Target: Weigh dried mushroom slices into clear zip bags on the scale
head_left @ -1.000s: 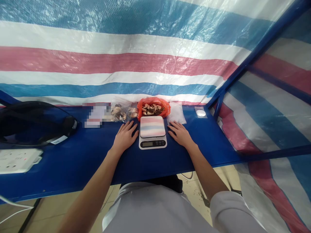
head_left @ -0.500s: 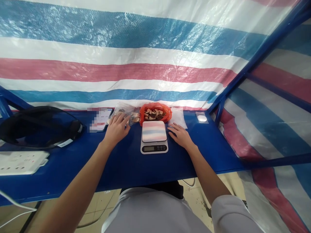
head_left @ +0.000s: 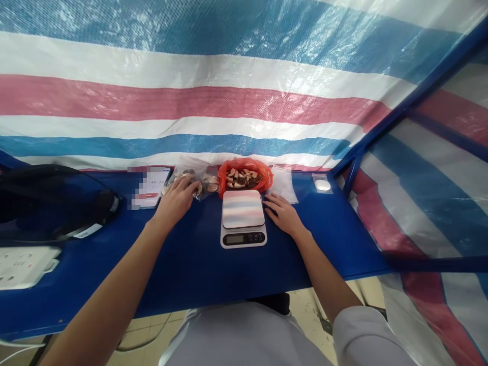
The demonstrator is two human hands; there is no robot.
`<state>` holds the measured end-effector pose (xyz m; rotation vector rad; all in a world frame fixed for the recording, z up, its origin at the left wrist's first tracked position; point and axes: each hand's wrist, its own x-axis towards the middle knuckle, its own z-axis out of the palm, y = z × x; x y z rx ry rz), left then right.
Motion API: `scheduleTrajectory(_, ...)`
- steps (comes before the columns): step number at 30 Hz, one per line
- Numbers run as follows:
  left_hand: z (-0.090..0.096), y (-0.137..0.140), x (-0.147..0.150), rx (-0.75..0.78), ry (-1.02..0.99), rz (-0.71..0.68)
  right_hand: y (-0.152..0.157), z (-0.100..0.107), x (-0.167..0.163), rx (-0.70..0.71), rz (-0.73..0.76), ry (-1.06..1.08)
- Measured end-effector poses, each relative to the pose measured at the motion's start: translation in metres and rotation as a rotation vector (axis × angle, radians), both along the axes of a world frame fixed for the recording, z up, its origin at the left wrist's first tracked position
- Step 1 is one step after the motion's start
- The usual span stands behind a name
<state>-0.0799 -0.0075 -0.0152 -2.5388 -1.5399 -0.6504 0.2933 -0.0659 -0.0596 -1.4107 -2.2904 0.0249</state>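
Observation:
My left hand (head_left: 176,201) lies over the near side of clear plastic bags (head_left: 189,166) that hold brown and pale pieces. Its fingers are slightly bent and apart, touching the bags; the thumb is partly hidden. My right hand (head_left: 282,212) rests on the table with its fingers spread, beside a white kitchen scale (head_left: 244,216) and just in front of flat clear bags (head_left: 284,184). Nothing lies on the scale's shiny plate, which reflects the striped sheet. Behind the scale sits an opened orange-red plastic bag (head_left: 222,178) full of brown and cream pieces, perhaps dried mushrooms.
On the blue table (head_left: 213,277), a phone with a timer (head_left: 153,187) lies left of the bags. Further left are a black headband-like device (head_left: 102,203) and a white power strip (head_left: 28,267). A small bag with a white round thing (head_left: 323,185) lies right. Striped sheeting (head_left: 213,104) hangs behind.
My left hand has drawn back a little toward me over the clear bags, its fingers closer together. My right hand stays beside the scale. The view has shifted slightly.

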Motion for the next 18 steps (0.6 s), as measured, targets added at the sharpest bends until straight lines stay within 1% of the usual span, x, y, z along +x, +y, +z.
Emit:
scheduleTrajectory(5,-0.002,0.007,-0.009,-0.013,0.032,-0.050,0.000,-0.001,0.000,-0.015,0.001,0.009)
scheduleTrajectory(11,-0.008,0.011,-0.010,-0.006,0.097,-0.036,0.000,-0.002,0.000,-0.022,-0.003,0.009)
scheduleTrajectory(18,-0.001,0.014,-0.009,-0.035,0.066,-0.064,0.000,-0.002,0.001,-0.018,0.008,0.019)
